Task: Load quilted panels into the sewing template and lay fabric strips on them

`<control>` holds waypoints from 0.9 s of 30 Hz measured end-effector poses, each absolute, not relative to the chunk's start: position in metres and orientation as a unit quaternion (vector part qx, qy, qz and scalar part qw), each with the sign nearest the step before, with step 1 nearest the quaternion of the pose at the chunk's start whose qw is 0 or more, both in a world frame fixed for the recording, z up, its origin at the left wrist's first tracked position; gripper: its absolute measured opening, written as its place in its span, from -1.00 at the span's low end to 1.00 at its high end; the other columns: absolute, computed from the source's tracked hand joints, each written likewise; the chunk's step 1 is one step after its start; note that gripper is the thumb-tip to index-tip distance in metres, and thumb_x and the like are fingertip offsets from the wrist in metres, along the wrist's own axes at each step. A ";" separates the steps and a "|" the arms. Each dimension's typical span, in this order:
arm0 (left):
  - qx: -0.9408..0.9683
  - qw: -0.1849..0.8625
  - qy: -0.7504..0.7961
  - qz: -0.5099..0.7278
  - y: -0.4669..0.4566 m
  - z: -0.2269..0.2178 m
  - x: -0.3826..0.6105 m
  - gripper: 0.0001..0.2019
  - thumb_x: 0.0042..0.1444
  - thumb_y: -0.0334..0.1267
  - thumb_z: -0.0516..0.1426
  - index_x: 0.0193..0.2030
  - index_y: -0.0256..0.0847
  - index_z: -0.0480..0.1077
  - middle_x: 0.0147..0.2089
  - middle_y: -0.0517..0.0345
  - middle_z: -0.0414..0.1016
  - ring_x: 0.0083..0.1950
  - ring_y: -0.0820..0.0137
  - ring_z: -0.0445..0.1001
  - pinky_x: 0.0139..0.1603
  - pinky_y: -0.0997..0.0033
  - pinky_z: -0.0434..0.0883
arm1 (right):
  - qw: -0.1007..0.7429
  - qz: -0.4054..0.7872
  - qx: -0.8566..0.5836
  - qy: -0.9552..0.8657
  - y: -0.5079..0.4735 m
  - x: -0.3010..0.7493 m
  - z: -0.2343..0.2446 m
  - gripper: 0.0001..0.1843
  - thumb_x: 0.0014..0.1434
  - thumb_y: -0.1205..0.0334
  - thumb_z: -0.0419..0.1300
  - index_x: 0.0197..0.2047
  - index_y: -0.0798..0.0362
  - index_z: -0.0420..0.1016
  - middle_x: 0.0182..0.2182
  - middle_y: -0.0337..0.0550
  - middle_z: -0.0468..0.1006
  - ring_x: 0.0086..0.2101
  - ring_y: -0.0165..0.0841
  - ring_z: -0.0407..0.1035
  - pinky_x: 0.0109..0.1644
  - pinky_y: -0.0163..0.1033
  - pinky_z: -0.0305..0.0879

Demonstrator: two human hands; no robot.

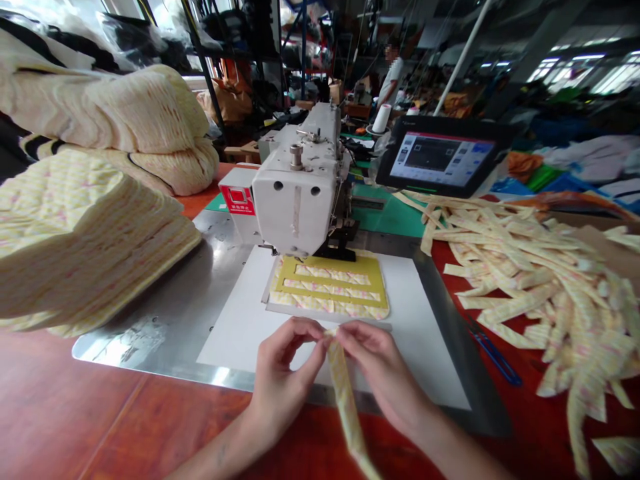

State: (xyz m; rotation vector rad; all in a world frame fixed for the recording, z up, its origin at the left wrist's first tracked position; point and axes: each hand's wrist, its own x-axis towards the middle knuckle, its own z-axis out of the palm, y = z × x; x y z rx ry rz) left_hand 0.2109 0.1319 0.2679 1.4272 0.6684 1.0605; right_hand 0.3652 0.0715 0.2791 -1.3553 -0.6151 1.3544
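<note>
I see my left hand (283,373) and right hand (383,373) both pinching the top end of one long, yellow patterned fabric strip (345,393) above the red bench (75,420).

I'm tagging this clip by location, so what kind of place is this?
Probably a sewing workshop: an industrial sewing machine, a heap of cut fabric strips to its right, and one strip pinched between the left hand and the right hand.

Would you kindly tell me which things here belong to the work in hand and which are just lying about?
In hand: fabric strip, pinched by left hand and right hand; yellow template under sewing machine; likely the heap of strips.
Lying about: stack of quilted pieces; touchscreen; blue tool.
</note>
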 end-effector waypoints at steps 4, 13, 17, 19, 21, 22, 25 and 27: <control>0.611 0.573 0.293 0.461 0.132 0.269 0.209 -0.94 0.24 -0.35 0.27 -0.24 -0.25 0.46 -0.25 0.12 0.53 -0.18 0.42 0.54 -0.06 0.47 0.52 | 0.537 0.558 -0.583 -0.245 0.072 0.361 0.279 -0.46 -0.01 -0.09 0.45 -0.15 0.19 0.55 -0.16 -0.10 0.57 -0.17 -0.52 0.47 -0.05 -0.50 0.43; 0.607 0.557 0.295 0.484 0.136 0.273 0.206 -0.93 0.24 -0.36 0.26 -0.27 -0.23 0.45 -0.25 0.11 0.53 -0.19 0.41 0.54 -0.07 0.45 0.51 | 0.549 0.557 -0.564 -0.265 0.080 0.352 0.282 -0.52 0.07 -0.10 0.40 -0.20 0.18 0.53 -0.24 -0.12 0.56 -0.24 -0.56 0.45 -0.13 -0.51 0.41; 0.585 0.584 0.300 0.477 0.140 0.274 0.204 -0.88 0.23 -0.33 0.28 -0.29 -0.24 0.42 -0.26 0.13 0.52 -0.20 0.43 0.53 -0.08 0.48 0.51 | 0.511 0.491 -0.607 -0.361 0.084 0.356 0.288 -0.56 0.17 -0.11 0.31 -0.23 0.17 0.54 -0.28 -0.12 0.57 -0.27 -0.56 0.45 -0.16 -0.51 0.41; 0.579 0.606 0.301 0.455 0.147 0.274 0.202 -0.88 0.24 -0.30 0.28 -0.26 -0.23 0.42 -0.23 0.13 0.52 -0.17 0.43 0.54 -0.04 0.46 0.52 | 0.474 0.378 -0.633 -0.482 0.090 0.366 0.294 -0.65 0.23 -0.04 0.26 -0.23 0.12 0.58 -0.27 -0.14 0.58 -0.25 -0.55 0.46 -0.11 -0.47 0.41; 0.588 0.614 0.307 0.429 0.157 0.272 0.199 -0.88 0.25 -0.27 0.27 -0.20 -0.23 0.41 -0.19 0.12 0.53 -0.12 0.40 0.55 0.02 0.42 0.52 | 0.410 0.225 -0.622 -0.628 0.104 0.381 0.301 -0.75 0.28 0.07 0.21 -0.19 0.06 0.62 -0.23 -0.14 0.59 -0.19 -0.51 0.45 0.00 -0.39 0.41; 0.599 0.608 0.313 0.418 0.163 0.271 0.196 -0.87 0.25 -0.26 0.26 -0.17 -0.23 0.41 -0.16 0.10 0.53 -0.10 0.39 0.55 0.05 0.39 0.51 | 0.368 0.155 -0.602 -0.691 0.114 0.389 0.304 -0.77 0.30 0.12 0.18 -0.16 0.03 0.63 -0.22 -0.13 0.59 -0.16 -0.49 0.44 0.04 -0.34 0.40; 0.649 0.557 0.332 0.398 0.181 0.267 0.188 -0.87 0.24 -0.25 0.25 -0.14 -0.23 0.44 -0.12 0.06 0.55 -0.06 0.33 0.55 0.10 0.31 0.48 | 0.248 0.043 -0.527 -0.812 0.159 0.404 0.307 -0.67 0.38 0.16 0.04 -0.10 0.06 0.63 -0.28 -0.08 0.57 -0.20 -0.46 0.38 0.01 -0.27 0.36; 0.682 0.517 0.341 0.388 0.190 0.265 0.181 -0.88 0.24 -0.26 0.23 -0.14 -0.22 0.46 -0.12 0.06 0.56 -0.05 0.31 0.54 0.09 0.29 0.47 | 0.198 0.014 -0.488 -0.850 0.192 0.407 0.302 -0.60 0.42 0.18 -0.05 -0.17 0.10 0.61 -0.34 -0.06 0.54 -0.28 -0.49 0.32 -0.10 -0.31 0.30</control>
